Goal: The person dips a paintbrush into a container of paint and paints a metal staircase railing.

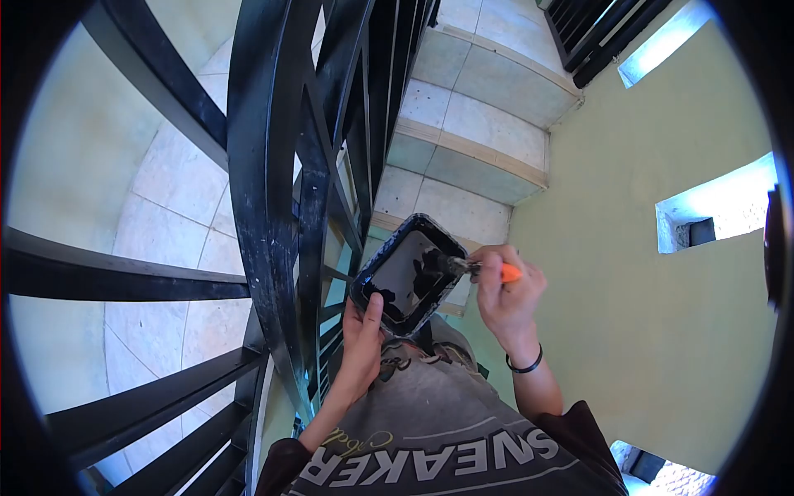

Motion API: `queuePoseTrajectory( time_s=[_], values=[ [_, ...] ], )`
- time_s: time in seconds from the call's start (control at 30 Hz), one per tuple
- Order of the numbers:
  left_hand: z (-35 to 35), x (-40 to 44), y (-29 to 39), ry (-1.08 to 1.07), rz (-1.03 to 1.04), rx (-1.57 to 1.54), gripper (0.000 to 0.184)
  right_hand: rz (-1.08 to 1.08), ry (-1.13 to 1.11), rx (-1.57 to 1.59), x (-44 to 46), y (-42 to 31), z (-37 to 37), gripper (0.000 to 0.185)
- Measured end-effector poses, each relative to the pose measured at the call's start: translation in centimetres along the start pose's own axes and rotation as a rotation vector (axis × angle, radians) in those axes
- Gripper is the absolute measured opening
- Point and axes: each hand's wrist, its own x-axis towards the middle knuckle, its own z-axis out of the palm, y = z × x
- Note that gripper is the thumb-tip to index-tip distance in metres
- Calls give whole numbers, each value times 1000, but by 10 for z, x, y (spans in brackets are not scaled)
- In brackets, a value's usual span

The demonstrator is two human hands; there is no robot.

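My left hand (362, 343) grips the near left rim of a black paint tray (397, 310), its thumb over the edge and the other fingers hidden underneath. Dark paint lies in patches across the grey bottom of the tray. In my right hand (511, 302) is a paintbrush (510, 273) with an orange handle, the fingers closed around it. Its bristle end reaches over the tray's right side; I cannot tell whether the tip touches the paint.
A black metal railing (265, 215) runs close along my left, with white paint-like marks on it. Tiled stairs (463, 124) rise ahead. The pale green wall (612, 273) on the right has small openings, one a window recess (686, 223).
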Motion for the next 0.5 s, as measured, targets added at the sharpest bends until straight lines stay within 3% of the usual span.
queuePoseTrajectory(
  time_s=[0.27, 0.37, 0.5],
  values=[
    [27, -7, 4, -15, 80, -51, 46, -161, -3, 22, 0, 10, -13, 8],
    [38, -13, 2, 26, 115, -77, 44, 2, -101, 57, 5, 14, -20, 13],
    [56, -23, 0, 118, 176, -100, 42, 71, 17, 326, 6, 26, -15, 21]
  ],
)
